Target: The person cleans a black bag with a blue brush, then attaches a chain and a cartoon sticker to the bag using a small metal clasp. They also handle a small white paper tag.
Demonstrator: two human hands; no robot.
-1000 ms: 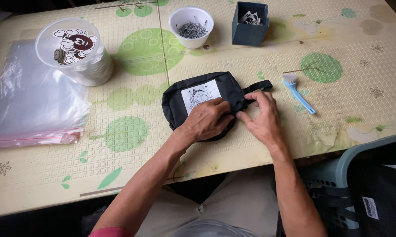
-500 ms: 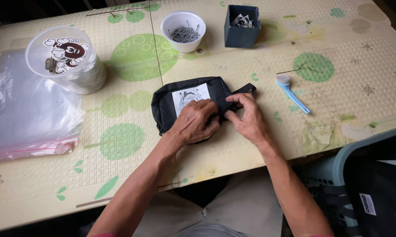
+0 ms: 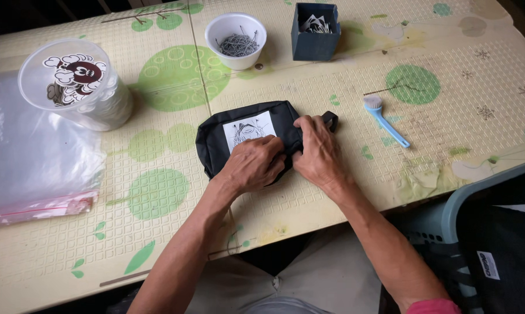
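Note:
A small black fabric pouch (image 3: 216, 142) with a white printed patch lies on the table (image 3: 158, 244) in front of me. My left hand (image 3: 254, 164) presses down on the pouch's near right part, fingers curled over the fabric. My right hand (image 3: 319, 152) grips the pouch's right end, where a short black strap (image 3: 331, 118) sticks out past the fingers. Both hands touch each other over the pouch's edge, and the part under them is hidden.
A white bowl of metal pins (image 3: 236, 39) and a dark blue box (image 3: 315, 23) stand at the back. A clear lidded tub with a cartoon sticker (image 3: 76, 84) sits left, above a stack of clear plastic bags (image 3: 33, 157). A blue brush (image 3: 386, 120) lies right. A teal basket (image 3: 477, 197) stands beside my right knee.
The camera view has shifted slightly. My right hand has slid left along the strap onto the pouch's right end; my left hand stays pressed on the pouch.

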